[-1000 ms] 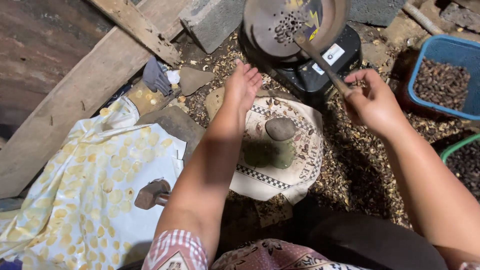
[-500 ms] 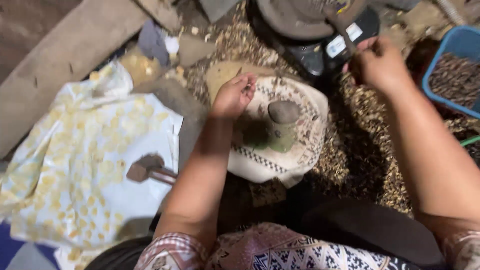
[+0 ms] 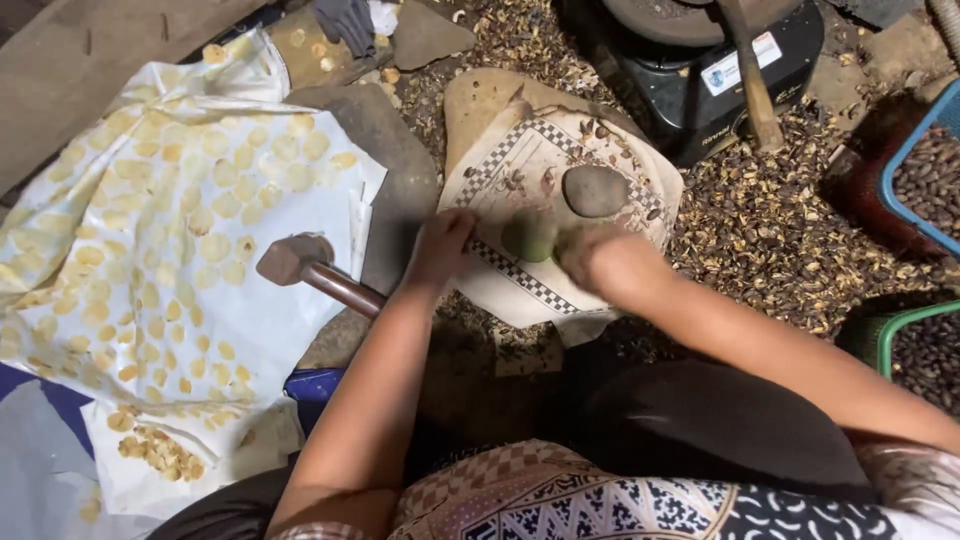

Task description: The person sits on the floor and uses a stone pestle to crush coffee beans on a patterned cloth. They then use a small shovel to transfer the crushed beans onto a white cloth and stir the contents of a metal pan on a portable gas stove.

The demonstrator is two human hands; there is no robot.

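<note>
Fingers of both hands, left (image 3: 440, 245) and right (image 3: 598, 258), curl round the green lump (image 3: 530, 238) on the cloth (image 3: 520, 170), stone (image 3: 596, 190) at 1 o'clock; looks soft and squishy, so best cupped from the sides.

bare forearms, no sleeves past elbows, L hand (image 3: 440, 245) & R hand (image 3: 590, 255) ungloved, patterned checked top, dark lap cloth
</note>
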